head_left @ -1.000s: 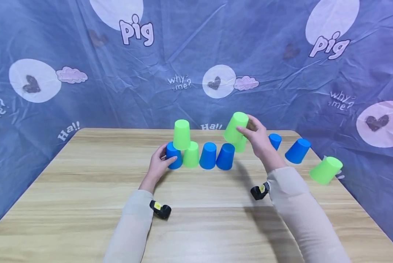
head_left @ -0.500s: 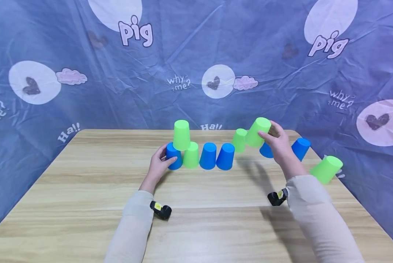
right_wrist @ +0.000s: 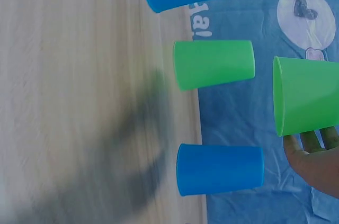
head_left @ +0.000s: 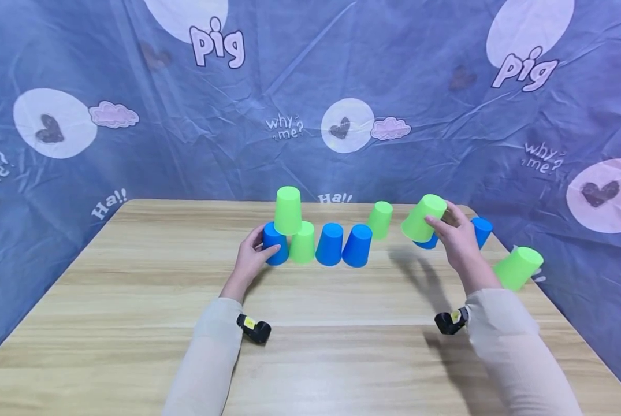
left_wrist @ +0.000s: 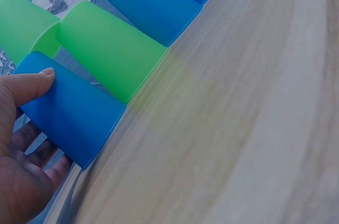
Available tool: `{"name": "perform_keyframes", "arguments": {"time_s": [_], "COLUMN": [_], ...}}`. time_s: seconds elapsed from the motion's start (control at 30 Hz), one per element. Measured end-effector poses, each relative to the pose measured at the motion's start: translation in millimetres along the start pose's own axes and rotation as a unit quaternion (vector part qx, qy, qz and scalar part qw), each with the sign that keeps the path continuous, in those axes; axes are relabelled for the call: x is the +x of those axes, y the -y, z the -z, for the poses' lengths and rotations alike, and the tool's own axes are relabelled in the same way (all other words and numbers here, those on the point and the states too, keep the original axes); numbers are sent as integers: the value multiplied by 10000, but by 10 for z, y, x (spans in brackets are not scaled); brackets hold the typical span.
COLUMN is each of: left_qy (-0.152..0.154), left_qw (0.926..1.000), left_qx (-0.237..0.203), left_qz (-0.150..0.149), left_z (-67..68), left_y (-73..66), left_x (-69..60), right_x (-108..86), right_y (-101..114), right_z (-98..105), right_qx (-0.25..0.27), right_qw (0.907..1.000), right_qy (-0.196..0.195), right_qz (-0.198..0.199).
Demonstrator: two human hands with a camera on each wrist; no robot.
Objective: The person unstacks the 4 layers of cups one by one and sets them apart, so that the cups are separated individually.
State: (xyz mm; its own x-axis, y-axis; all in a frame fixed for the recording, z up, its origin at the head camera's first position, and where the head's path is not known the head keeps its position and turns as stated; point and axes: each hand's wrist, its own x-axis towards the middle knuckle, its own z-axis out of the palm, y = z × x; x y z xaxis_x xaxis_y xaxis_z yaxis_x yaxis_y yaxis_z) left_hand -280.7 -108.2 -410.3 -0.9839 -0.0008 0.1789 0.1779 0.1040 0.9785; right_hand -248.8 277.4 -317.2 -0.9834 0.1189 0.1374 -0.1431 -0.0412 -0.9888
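From far I am seeing a green cup [head_left: 419,222], bright and smooth, its narrow closed end tilting upward; it is hanging in the air, well right of the leftmost blue cup [head_left: 276,247]. The right hand [head_left: 457,240] is pinching it. The left hand [head_left: 249,255] is gripping that blue cup, on which another green cup [head_left: 287,211] is partly resting. Since one second ago, the held cup is going lower and farther right from that blue cup.
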Motion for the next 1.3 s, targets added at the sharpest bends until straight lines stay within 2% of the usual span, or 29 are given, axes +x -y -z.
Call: {"name": "perform_keyframes", "arguments": {"time_s": [0.43, 0.53, 0.63, 0.7, 0.77, 0.87, 1.1, 1.3], "left_qy": [21, 12, 6, 3, 0, 1, 11, 29], "left_qw": [10000, 10000, 10000, 10000, 10000, 10000, 9999, 9999], "left_qx": [56, 82, 68, 58, 43, 29, 11, 21], "left_qz": [-3, -7, -30, -52, -59, -43, -121, -145], "left_z": [8, 5, 3, 2, 2, 4, 2, 2], "left_y": [27, 31, 29, 23, 19, 20, 9, -11], "left_x": [12, 23, 22, 18, 16, 14, 10, -18], "right_x": [-82, -96, -92, -71, -41, -33, -125, -165], "right_y": [-143, -134, -162, -208, -275, -321, -272, -298], "right_z": [323, 389, 478, 549, 625, 691, 719, 739], "right_qx": [539, 374, -19, -300, -354, -443, 84, 117], "right_qw": [9974, 9979, 9967, 9938, 9897, 9853, 9872, 9866], "right_qy": [-278, -476, -817, -1065, -1379, -1636, -1561, -1562], "right_qz": [382, 236, -5, -86, -123, -205, -307, -456]}}
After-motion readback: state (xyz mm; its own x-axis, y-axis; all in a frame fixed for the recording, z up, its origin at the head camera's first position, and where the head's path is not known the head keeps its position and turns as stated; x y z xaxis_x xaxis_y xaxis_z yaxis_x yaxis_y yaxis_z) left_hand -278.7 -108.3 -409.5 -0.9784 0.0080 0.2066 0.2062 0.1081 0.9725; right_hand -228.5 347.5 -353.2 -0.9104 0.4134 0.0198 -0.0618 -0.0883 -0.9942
